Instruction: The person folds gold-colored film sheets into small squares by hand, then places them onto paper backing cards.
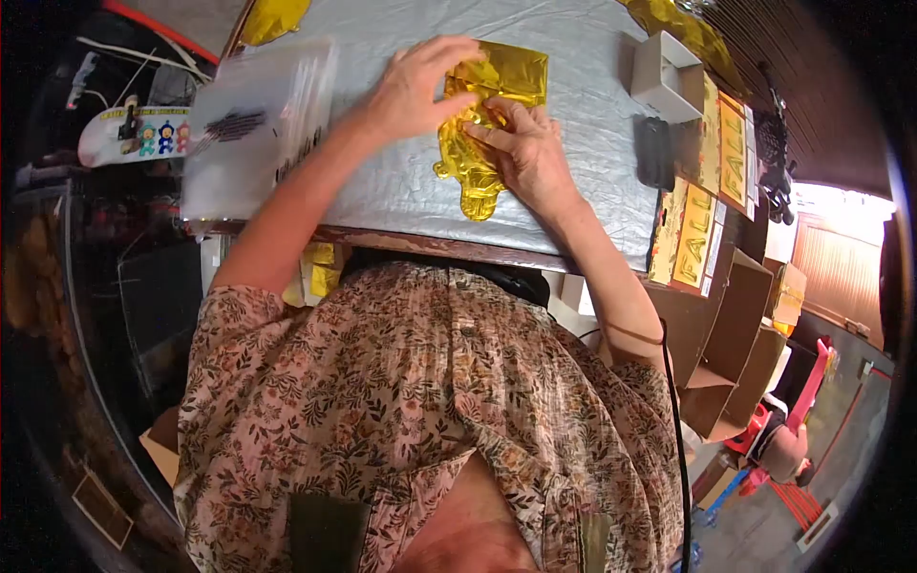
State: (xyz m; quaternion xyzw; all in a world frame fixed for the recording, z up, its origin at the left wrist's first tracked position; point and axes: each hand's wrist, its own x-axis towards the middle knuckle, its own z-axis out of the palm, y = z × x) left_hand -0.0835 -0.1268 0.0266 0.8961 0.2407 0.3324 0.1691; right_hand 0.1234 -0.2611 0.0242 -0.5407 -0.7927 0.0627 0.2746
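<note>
A shiny gold foil balloon (468, 172), uninflated and crinkled, lies on the silver-covered table below my hands. Its upper part is a flat rectangle with creases; its lower end is narrow and rounded. From the left, my left hand (420, 88) reaches over the foil with thumb and fingers apart, the fingertips at its left edge. My right hand (530, 153) has its fingers bent and gripping the crumpled middle of the foil. Part of the balloon is hidden under the fingers.
At left is a stack of clear plastic sleeves (253, 143). A white open box (667, 78), a black object (654, 153) and packages marked FALL (693, 239) line the right side. Cardboard boxes (731, 325) stand below right. Another person (783, 449) is farther off at right.
</note>
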